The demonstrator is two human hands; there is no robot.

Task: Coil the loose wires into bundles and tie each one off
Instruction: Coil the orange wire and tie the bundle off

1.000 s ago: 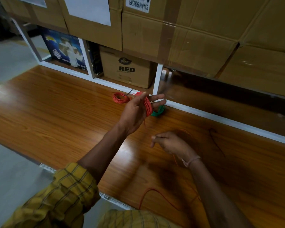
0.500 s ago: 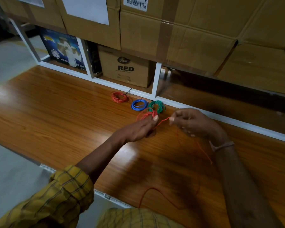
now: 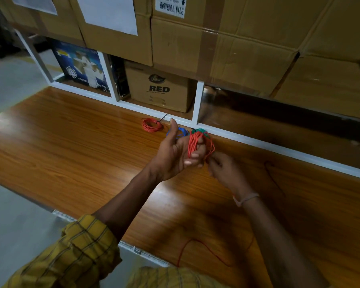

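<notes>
So at this point you were mid-wrap on a red one, going by how things lay. Nearest to you, a loose red tail (image 3: 204, 249) trailed over the front edge of the wooden table (image 3: 71, 146) and ran back up toward your hands, so that wire wasn't fully taken up. My guess is a fair few turns were left before you could tie it off.

A bit further in, your right hand (image 3: 224, 173) sat just below and to the right of the red coil (image 3: 197, 145), fingers bunched together right at the strands. It looked like you were pinching the running wire there, though the pinch itself was too shadowed to be sure.

Your left hand (image 3: 175, 154) was the former: palm up above the table, fingers curled with the coil looped around them, thumb sticking straight up.

Beyond your hands, near the white shelf frame (image 3: 247, 140) at the back of the table, the finished stuff sat: a red bundle (image 3: 152, 124) lying flat to the left, a blue bundle (image 3: 182, 132) partly hidden behind your left hand, and a green bundle (image 3: 202, 131) peeking out behind the coil. Whether those three were tied off I couldn't tell.

There was also a thin dark strand (image 3: 273, 175) lying loose to the right of your hands, probably next in line.
</notes>
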